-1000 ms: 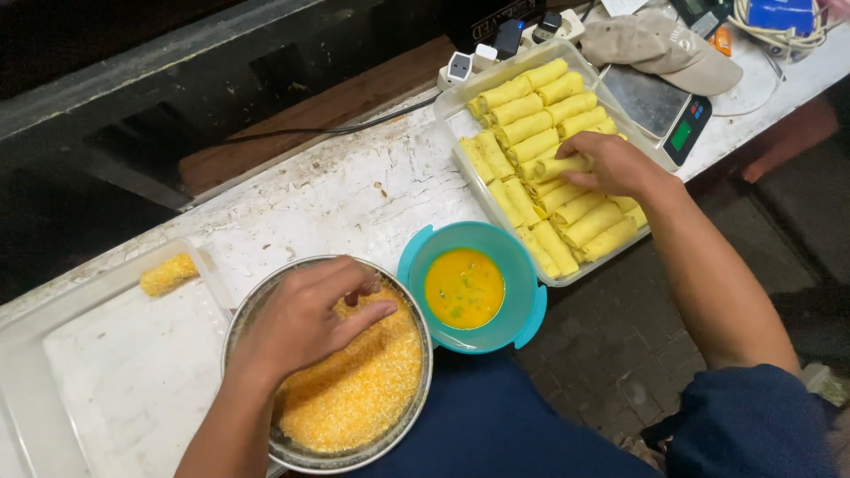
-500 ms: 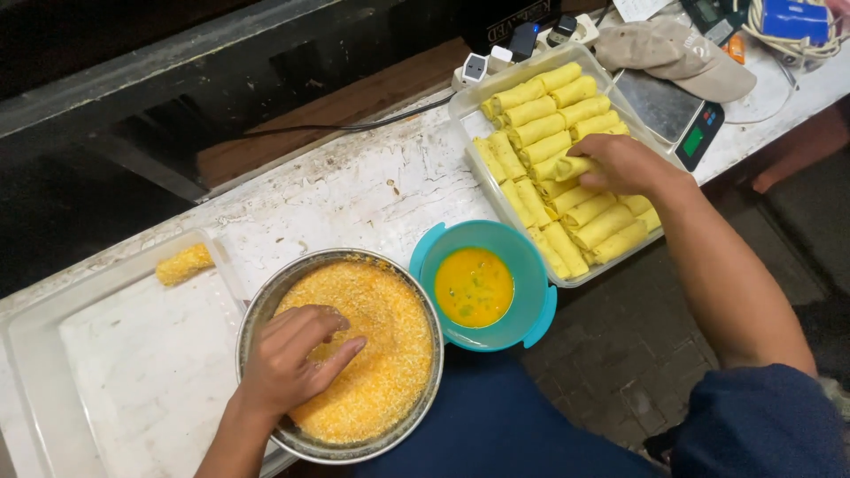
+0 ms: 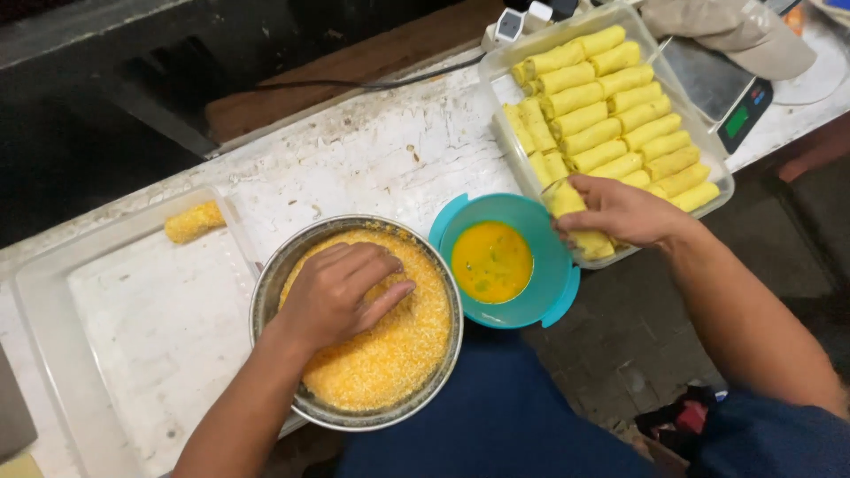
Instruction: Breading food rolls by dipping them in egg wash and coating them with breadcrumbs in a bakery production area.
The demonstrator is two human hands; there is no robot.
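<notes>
My left hand (image 3: 341,290) lies palm down in the orange breadcrumbs of a round metal pan (image 3: 266,301), fingers curled into the crumbs. What is under the palm is hidden. My right hand (image 3: 620,211) grips a pale yellow roll (image 3: 567,200) at the near left edge of a clear tray (image 3: 722,181) packed with several rows of the same rolls. Between the pan and the tray stands a teal bowl (image 3: 540,296) with beaten egg (image 3: 491,261).
A clear tray (image 3: 133,345) on the left holds one breaded roll (image 3: 195,221) at its far corner. A kitchen scale (image 3: 730,97) with a cloth cap (image 3: 735,31) on it sits at the far right. A black cable (image 3: 381,84) runs along the worn white counter (image 3: 381,159).
My right hand has come back from the middle of the roll tray to its near left edge with a roll. My left hand stays in the crumbs, pressing near the pan's middle.
</notes>
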